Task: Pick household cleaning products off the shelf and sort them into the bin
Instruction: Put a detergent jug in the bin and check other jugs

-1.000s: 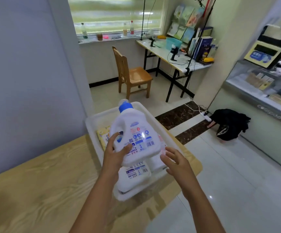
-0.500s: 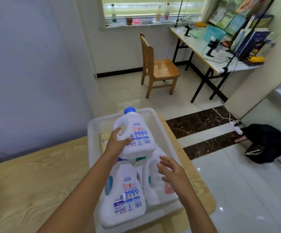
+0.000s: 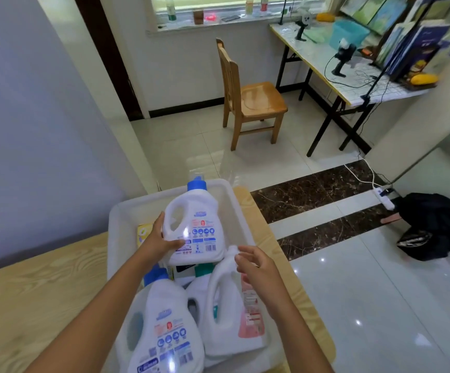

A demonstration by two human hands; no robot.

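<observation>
Left hand: the left hand [image 3: 162, 239] grips the lower left side of a white plastic detergent jug with a blue cap [image 3: 194, 227], thumb across the front label and fingers curled round the edge.
Right hand: the right hand [image 3: 256, 267] holds nothing, its fingers loosely bent and spread; its fingertips [image 3: 241, 255] are at the neck of a white plastic jug with a pink label [image 3: 232, 305], and contact cannot be told.
Held jug: over the far half of a translucent white plastic bin [image 3: 116, 211], label up, cap pointing away from the person; whether it rests on the items beneath is unclear.
Other bin contents: the pink-label jug lies in the near right part; a second white jug with a blue cap and blue label [image 3: 164, 332] lies beside it at the near left; a yellow packet [image 3: 144, 232] shows at the far left, just behind the left hand.
Bin support: a pale wood-grain table [image 3: 30, 292].
Room beyond: a wooden chair [image 3: 248, 95] stands on the tiled floor, a folding desk with a pale top [image 3: 353, 74] stands to its right, and a black bag [image 3: 433, 227] lies on the floor at the right.
</observation>
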